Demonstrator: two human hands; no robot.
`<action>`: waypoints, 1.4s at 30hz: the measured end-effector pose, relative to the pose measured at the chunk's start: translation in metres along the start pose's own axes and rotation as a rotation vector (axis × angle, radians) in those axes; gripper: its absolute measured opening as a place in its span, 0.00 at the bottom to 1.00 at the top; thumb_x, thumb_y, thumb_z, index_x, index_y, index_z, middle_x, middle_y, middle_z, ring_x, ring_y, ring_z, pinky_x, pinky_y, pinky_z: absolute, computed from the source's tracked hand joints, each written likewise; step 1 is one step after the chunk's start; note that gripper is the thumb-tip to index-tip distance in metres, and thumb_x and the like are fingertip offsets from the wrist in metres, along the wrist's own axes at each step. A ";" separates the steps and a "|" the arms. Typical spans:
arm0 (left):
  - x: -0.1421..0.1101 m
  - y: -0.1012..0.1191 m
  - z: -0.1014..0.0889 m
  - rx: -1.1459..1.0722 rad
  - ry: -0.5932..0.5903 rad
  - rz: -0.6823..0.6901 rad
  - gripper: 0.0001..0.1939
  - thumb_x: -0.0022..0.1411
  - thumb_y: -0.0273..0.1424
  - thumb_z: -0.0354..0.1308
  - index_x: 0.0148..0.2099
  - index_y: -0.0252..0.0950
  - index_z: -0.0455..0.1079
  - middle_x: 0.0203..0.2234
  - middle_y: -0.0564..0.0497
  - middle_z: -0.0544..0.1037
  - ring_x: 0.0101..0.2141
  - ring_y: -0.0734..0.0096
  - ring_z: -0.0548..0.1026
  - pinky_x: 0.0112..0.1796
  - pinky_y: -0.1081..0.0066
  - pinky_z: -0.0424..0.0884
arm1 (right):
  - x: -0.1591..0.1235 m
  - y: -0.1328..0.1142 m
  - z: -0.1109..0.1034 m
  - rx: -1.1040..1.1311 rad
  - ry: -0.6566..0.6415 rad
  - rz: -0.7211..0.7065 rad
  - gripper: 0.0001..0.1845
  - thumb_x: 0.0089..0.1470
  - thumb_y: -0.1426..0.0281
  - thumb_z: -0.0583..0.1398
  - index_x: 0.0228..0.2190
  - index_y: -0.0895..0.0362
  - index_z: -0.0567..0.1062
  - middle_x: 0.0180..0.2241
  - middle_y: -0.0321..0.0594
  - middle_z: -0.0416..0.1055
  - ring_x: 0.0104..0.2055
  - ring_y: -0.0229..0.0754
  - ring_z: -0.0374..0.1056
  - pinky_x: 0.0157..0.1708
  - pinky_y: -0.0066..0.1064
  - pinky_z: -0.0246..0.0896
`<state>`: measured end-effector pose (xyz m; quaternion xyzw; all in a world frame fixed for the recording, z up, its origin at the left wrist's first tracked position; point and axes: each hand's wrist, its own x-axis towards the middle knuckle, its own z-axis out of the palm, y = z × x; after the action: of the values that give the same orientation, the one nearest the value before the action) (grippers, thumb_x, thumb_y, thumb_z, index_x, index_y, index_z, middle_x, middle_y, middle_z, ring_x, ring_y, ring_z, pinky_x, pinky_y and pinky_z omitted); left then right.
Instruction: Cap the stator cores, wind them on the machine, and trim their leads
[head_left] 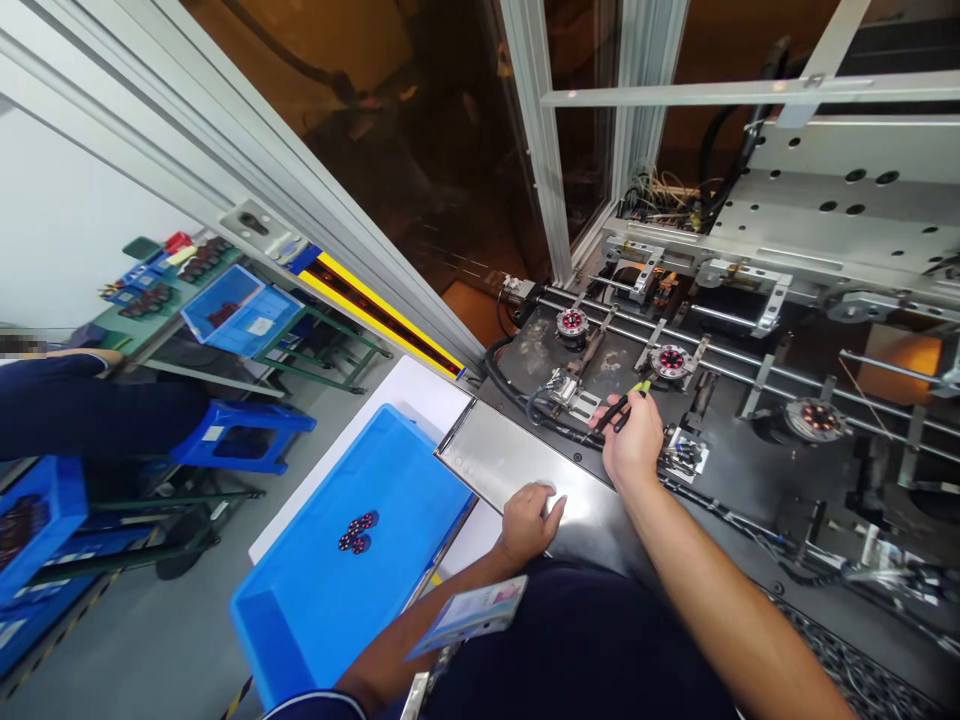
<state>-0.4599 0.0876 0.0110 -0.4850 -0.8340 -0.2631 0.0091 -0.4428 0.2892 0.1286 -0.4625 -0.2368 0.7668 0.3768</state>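
Note:
My right hand is closed around a pliers-like tool with black handles and a yellow-green part. The yellow-green part points at a round metal fixture that holds a black piece with red parts, just beyond my fingers. My left hand rests on the bare metal ledge, its fingers loosely curled, thumb apart, nothing visible in it. Similar round pieces sit in a fixture farther left and in another to the right.
A blue tray with several small round pieces lies left of the ledge. Metal rails and cables run across the machine bed. Aluminium frame posts rise behind. Farther left, a person sits near blue bins.

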 end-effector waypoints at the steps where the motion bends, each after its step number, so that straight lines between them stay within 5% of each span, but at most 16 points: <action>1: 0.000 0.000 0.000 0.003 0.002 0.001 0.09 0.66 0.35 0.56 0.36 0.36 0.71 0.22 0.51 0.75 0.25 0.70 0.74 0.29 0.71 0.69 | -0.006 -0.003 0.000 -0.006 -0.038 0.001 0.12 0.61 0.60 0.57 0.36 0.56 0.67 0.25 0.27 0.63 0.20 0.30 0.60 0.20 0.23 0.60; 4: 0.001 0.001 -0.001 0.014 0.007 0.002 0.10 0.67 0.35 0.55 0.35 0.36 0.71 0.21 0.52 0.74 0.24 0.70 0.73 0.28 0.70 0.69 | -0.042 -0.016 -0.010 -0.054 -0.237 0.051 0.13 0.53 0.60 0.63 0.35 0.55 0.69 0.27 0.29 0.66 0.20 0.31 0.61 0.17 0.24 0.59; 8: 0.003 0.002 -0.002 0.014 0.017 0.009 0.10 0.67 0.35 0.54 0.35 0.37 0.71 0.22 0.51 0.75 0.26 0.69 0.75 0.30 0.70 0.70 | -0.093 -0.044 -0.058 -0.138 -0.462 0.142 0.27 0.48 0.60 0.67 0.50 0.52 0.72 0.35 0.37 0.71 0.23 0.36 0.65 0.15 0.29 0.61; 11: 0.003 0.001 -0.002 0.002 0.027 0.013 0.10 0.67 0.35 0.55 0.35 0.37 0.71 0.21 0.52 0.74 0.26 0.69 0.75 0.31 0.70 0.71 | -0.097 -0.062 -0.103 -0.159 -0.344 0.072 0.31 0.49 0.58 0.66 0.54 0.49 0.70 0.36 0.39 0.72 0.24 0.39 0.66 0.16 0.31 0.62; 17: 0.001 -0.002 0.002 -0.001 0.031 0.021 0.11 0.67 0.37 0.54 0.36 0.37 0.72 0.19 0.54 0.70 0.24 0.70 0.73 0.31 0.70 0.69 | -0.047 -0.073 -0.151 -0.154 -0.025 -0.022 0.20 0.41 0.60 0.68 0.37 0.52 0.71 0.32 0.37 0.73 0.27 0.41 0.71 0.19 0.31 0.66; 31: 0.002 -0.003 0.003 0.049 0.032 0.062 0.13 0.68 0.37 0.53 0.36 0.35 0.71 0.18 0.56 0.67 0.22 0.72 0.71 0.29 0.72 0.68 | -0.020 -0.072 -0.158 -0.034 0.079 -0.061 0.22 0.37 0.58 0.66 0.36 0.53 0.70 0.28 0.33 0.72 0.27 0.41 0.72 0.20 0.29 0.67; 42: -0.001 -0.005 0.004 0.050 0.019 0.052 0.13 0.68 0.37 0.54 0.35 0.34 0.72 0.18 0.55 0.68 0.22 0.72 0.70 0.30 0.73 0.67 | -0.027 -0.077 -0.148 -0.002 -0.020 -0.070 0.19 0.40 0.60 0.67 0.33 0.52 0.67 0.26 0.29 0.67 0.21 0.34 0.62 0.16 0.24 0.59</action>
<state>-0.4631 0.0866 0.0050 -0.5036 -0.8273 -0.2464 0.0362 -0.2762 0.3168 0.1298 -0.4468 -0.2572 0.7575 0.4004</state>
